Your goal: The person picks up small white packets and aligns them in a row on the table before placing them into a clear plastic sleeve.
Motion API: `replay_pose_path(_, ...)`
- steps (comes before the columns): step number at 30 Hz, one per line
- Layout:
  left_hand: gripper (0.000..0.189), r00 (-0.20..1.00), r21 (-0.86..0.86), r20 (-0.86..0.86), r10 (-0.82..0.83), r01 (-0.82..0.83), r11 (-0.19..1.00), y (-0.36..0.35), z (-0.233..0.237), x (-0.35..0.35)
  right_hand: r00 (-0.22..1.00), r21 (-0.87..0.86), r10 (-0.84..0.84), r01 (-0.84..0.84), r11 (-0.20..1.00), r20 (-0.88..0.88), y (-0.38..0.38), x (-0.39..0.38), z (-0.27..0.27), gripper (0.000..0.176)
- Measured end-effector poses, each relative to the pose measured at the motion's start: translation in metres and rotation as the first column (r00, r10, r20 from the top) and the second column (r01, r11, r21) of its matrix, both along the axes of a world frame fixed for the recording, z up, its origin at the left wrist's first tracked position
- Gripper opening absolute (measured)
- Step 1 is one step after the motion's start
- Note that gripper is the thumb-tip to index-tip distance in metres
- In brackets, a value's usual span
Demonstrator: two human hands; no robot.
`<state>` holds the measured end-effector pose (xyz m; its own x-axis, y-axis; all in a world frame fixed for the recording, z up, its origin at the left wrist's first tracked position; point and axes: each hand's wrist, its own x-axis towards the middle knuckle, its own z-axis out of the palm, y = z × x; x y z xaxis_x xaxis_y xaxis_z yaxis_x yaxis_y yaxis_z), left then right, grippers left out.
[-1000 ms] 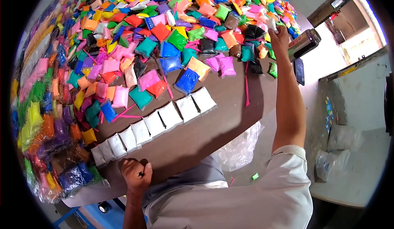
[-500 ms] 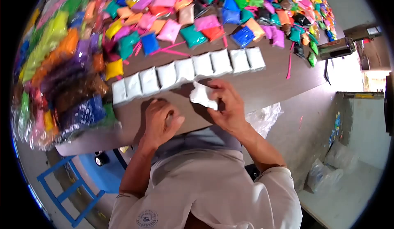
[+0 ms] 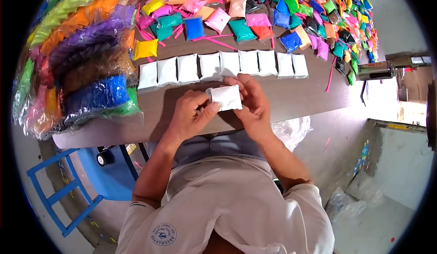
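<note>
A small white packet is held between my two hands, just above the table. My left hand pinches its left edge, thumb on the front face. On its right side my right hand grips it between thumb and fingers. Just beyond my hands runs a row of several similar white packets, side by side across the table.
Many small coloured packets and pink sticks cover the far part of the table. Bundled coloured packets in clear plastic are stacked at the left. A blue metal frame stands below left. Clear plastic bags lie at lower right.
My left hand has moved right and up to take hold of the white packet's left edge. The packet now looks flatter and faces me. The view has shifted slightly.
</note>
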<state>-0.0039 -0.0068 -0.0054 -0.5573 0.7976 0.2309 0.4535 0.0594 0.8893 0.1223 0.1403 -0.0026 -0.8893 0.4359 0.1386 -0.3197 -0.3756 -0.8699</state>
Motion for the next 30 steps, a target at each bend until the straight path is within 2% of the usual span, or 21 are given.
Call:
replay_pose_path(1,0.035,1.0,0.009,0.005,0.003,-0.003,1.0,0.001,-0.001,0.0,1.0,-0.115,-0.019,0.019,0.993,0.003,-0.003,0.001,0.0,0.058)
replay_pose_path(4,0.033,0.999,0.004,0.0,0.039,-0.039,0.999,0.004,0.002,0.003,0.995,-0.411,0.068,-0.035,0.911,0.066,-0.02,0.015,-0.002,0.061)
replay_pose_path(6,0.031,0.998,0.006,-0.059,0.036,-0.035,0.999,0.004,-0.003,0.002,0.988,-0.282,-0.035,0.077,0.956,0.15,-0.035,0.012,-0.002,0.05)
replay_pose_path(8,0.029,0.995,-0.007,-0.092,0.03,-0.031,0.999,0.006,-0.003,0.004,0.932,-0.145,-0.156,0.213,0.966,0.328,-0.041,0.009,0.004,0.044)
replay_pose_path(9,0.029,0.995,-0.022,-0.096,0.028,-0.03,0.999,0.007,0.002,0.006,0.926,-0.081,-0.207,0.244,0.966,0.314,-0.037,0.005,0.004,0.035)
replay_pose_path(12,0.029,0.993,-0.073,-0.118,0.003,-0.012,0.997,0.006,0.008,0.005,0.944,0.005,-0.177,0.183,0.983,0.278,-0.018,0.001,0.008,0.03)
replay_pose_path(13,0.029,0.992,-0.09,-0.125,-0.007,-0.005,0.996,0.005,0.009,0.003,0.958,0.097,-0.193,0.175,0.98,0.213,-0.011,0.001,0.005,0.023)
replay_pose_path(15,0.031,0.997,-0.045,-0.077,-0.006,0.002,0.999,0.005,0.004,0.003,0.979,0.233,-0.107,0.065,0.97,0.173,0.005,0.003,0.007,0.02)
replay_pose_path(17,0.032,0.998,-0.021,-0.064,-0.019,0.017,1.0,0.006,0.003,0.003,0.981,0.369,-0.038,-0.036,0.929,0.192,0.014,0.008,0.009,0.015)
replay_pose_path(20,0.036,0.994,-0.037,-0.098,-0.05,0.046,0.998,0.004,0.004,0.002,0.963,0.272,0.078,-0.15,0.951,0.259,0.018,0.006,0.01,0.017)
replay_pose_path(23,0.039,0.99,-0.056,-0.124,-0.073,0.067,0.996,0.002,0.003,-0.003,0.974,0.195,0.049,-0.094,0.976,0.223,0.009,-0.002,0.006,0.021)
replay_pose_path(26,0.041,0.988,-0.041,-0.121,-0.095,0.091,0.995,0.003,0.001,-0.002,0.956,0.17,0.04,-0.093,0.981,0.29,0.005,-0.004,0.001,0.025)
replay_pose_path(30,0.043,0.977,-0.065,-0.16,-0.142,0.133,0.989,0.002,0.002,-0.004,0.956,0.182,0.034,-0.09,0.979,0.292,0.002,-0.007,0.001,0.029)
